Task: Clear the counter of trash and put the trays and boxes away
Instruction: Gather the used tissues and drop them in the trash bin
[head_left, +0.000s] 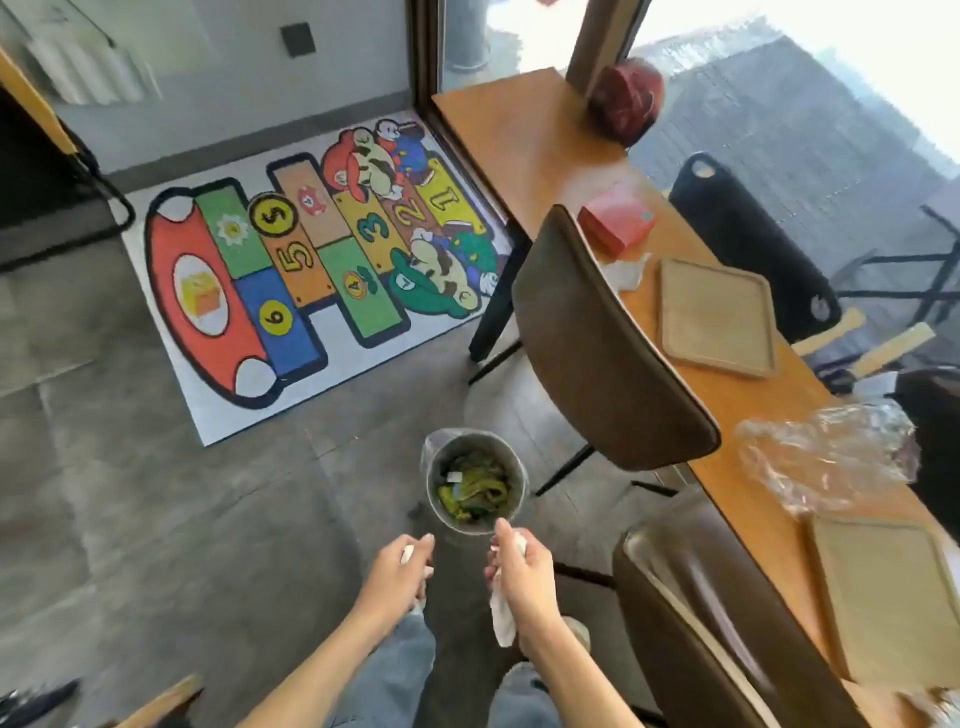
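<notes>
A small grey trash bin (434, 499) with a clear liner stands on the floor, holding green scraps. Just short of its near rim, my left hand (397, 574) grips a bit of white tissue (408, 553). My right hand (522, 577) is closed on a crumpled white napkin (503, 621) that hangs below the fist. On the wooden counter (519, 135) at right lie a tan tray (717, 317), a second tan tray (883, 597) nearer me, a red box (615, 218), a white napkin (626, 270) and a crumpled clear plastic bag (826, 457).
Two brown leather chairs (602, 343) (717, 623) stand along the counter's edge, between me and it. A dark red ball-like object (626, 98) sits at the counter's far end. A colourful hopscotch mat (311, 260) lies on the grey tile floor.
</notes>
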